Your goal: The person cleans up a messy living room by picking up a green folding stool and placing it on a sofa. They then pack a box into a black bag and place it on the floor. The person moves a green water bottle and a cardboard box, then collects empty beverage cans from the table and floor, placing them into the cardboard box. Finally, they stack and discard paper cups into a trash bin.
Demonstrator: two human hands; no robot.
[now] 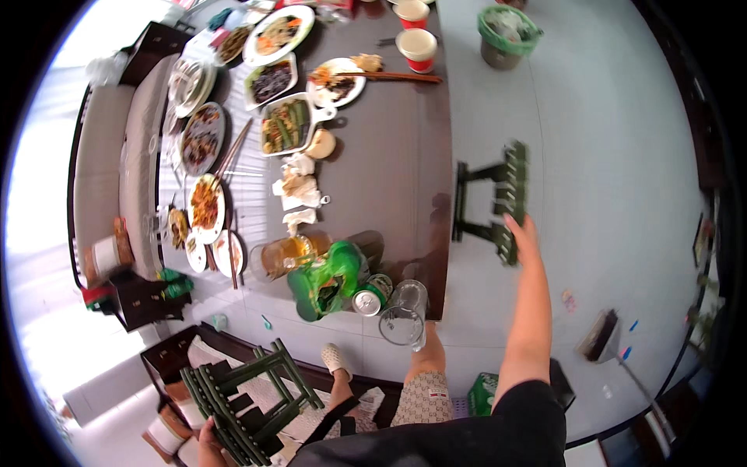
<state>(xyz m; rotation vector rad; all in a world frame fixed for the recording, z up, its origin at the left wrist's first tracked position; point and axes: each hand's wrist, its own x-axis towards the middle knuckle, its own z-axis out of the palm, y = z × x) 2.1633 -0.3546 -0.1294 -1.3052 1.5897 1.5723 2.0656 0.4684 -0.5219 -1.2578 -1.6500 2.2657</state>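
My right hand [526, 238] grips the slatted seat of a dark green stool [512, 175], held out tilted beside the table's long edge. The stool's slats look slightly blurred, and its legs point toward the table. At the lower left, my left hand [211, 439] holds several similar green stools [245, 403] bunched together, their seats side by side and their legs reaching right. Between my hands, at the table's near end, stand a clear glass mug [404, 318], a green can [372, 296] and a torn green plastic wrapper [327, 280].
The dark table [385, 175] bears half-eaten dishes such as a white tray of green vegetables [287, 124], crumpled tissues [299, 190], paper cups [417, 49] and a mug of amber drink [286, 257]. On the floor are a lined bin [506, 41] and a broom [601, 335]. A sofa [137, 157] lines the left.
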